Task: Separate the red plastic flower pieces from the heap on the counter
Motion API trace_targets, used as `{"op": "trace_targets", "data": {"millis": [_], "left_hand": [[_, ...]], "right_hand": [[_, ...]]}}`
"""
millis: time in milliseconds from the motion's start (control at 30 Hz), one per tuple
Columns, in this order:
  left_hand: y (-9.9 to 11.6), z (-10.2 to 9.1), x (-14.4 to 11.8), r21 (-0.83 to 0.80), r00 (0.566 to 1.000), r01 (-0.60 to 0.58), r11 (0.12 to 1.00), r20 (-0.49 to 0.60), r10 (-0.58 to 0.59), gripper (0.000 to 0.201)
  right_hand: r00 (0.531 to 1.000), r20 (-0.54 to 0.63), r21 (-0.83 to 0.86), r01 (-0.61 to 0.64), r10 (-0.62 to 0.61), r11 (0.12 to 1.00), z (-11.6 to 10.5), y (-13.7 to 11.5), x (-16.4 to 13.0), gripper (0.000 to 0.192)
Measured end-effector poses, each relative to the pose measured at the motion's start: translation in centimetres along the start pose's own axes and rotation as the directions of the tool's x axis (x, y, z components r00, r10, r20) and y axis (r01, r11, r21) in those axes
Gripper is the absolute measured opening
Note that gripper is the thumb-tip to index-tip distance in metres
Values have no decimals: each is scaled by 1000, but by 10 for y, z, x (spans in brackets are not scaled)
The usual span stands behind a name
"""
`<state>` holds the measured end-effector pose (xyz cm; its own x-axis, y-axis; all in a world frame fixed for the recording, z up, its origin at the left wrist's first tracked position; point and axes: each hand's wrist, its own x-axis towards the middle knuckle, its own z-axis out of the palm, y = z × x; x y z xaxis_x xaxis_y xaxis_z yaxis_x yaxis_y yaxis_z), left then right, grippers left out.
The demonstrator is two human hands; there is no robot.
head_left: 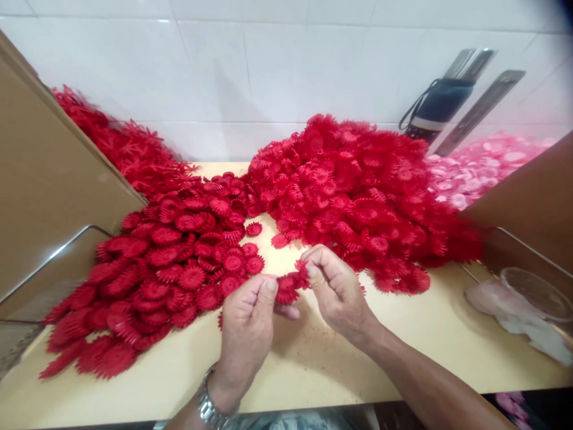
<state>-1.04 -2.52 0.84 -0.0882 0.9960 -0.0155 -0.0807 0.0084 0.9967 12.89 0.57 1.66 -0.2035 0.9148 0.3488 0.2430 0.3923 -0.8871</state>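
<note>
two hands pinching red petal discs between heaps

while both hands meet above the pale tabletop (403, 352), each has its fingers closed on small red plastic flower discs (290, 285) held between them. the left hand (245, 325), with a metal watch (210, 409) at the wrist, pinches one disc between thumb and forefinger; the right hand (336, 289) pinches the neighbouring disc, and the two pieces touch, though whether they are joined cannot be told. to the left lies a flatter spread of red discs (156, 280); behind and to the right rises a taller heap of red discs (358, 197), both just beside the hands. a further red pile (120, 143) sits along the tiled wall, and a pink pile (483, 164) lies at far right. cardboard panels (49, 179) flank the table, and a clear plastic cup (532, 292) rests at right. judging by the size of the heaps, much remains unhandled; how much is done cannot be told.
</note>
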Motion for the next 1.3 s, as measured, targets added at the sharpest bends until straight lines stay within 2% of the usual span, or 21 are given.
{"op": "trace_targets", "data": {"millis": [133, 200, 433, 600, 667, 767, 867, 1000, 1100, 1200, 1300], "left_hand": [[6, 8, 6, -235, 986, 149, 961, 114, -125, 14], [8, 12, 10, -301, 976, 206, 931, 131, -174, 9], [1, 14, 22, -180, 962, 268, 947, 110, -251, 11], [1, 15, 23, -261, 945, 327, 908, 75, -319, 8], [1, 15, 23, -317, 951, 305, 898, 57, -303, 8], [-1, 14, 23, -362, 966, 253, 897, 43, -255, 8], [-4, 12, 22, -341, 970, 241, 909, 68, -231, 9], [-8, 9, 20, -301, 977, 203, 932, 129, -172, 5], [-11, 5, 19, -196, 987, 131, 972, 117, -109, 2], [-11, 2, 17, -22, 996, 33, 999, 81, -31, 10], [-9, 2, 15, 128, 996, -54, 990, 73, 45, 15]], "right_hand": [[999, 51, -43, 0, 2, 999, -4, 3, 5, 16], [998, 58, -94, 17, -12, 995, -4, 6, 7, 15], [997, 37, -255, 69, -62, 964, 0, 10, 6, 15], [962, 8, -353, 258, -273, 899, 7, 15, 1, 10], [939, 44, -379, 332, -342, 864, 8, 18, -1, 10], [935, 89, -380, 350, -343, 856, 9, 21, -2, 8], [948, 121, -392, 319, -295, 863, 9, 24, -1, 28], [968, 124, -403, 251, -219, 880, 7, 24, 2, 14], [982, 157, -266, 141, -102, 953, 2, 21, 5, 11], [975, 219, -112, -9, 34, 994, -2, 18, 7, 8], [984, 180, -176, 20, 12, 984, -2, 17, 6, 9]]}}
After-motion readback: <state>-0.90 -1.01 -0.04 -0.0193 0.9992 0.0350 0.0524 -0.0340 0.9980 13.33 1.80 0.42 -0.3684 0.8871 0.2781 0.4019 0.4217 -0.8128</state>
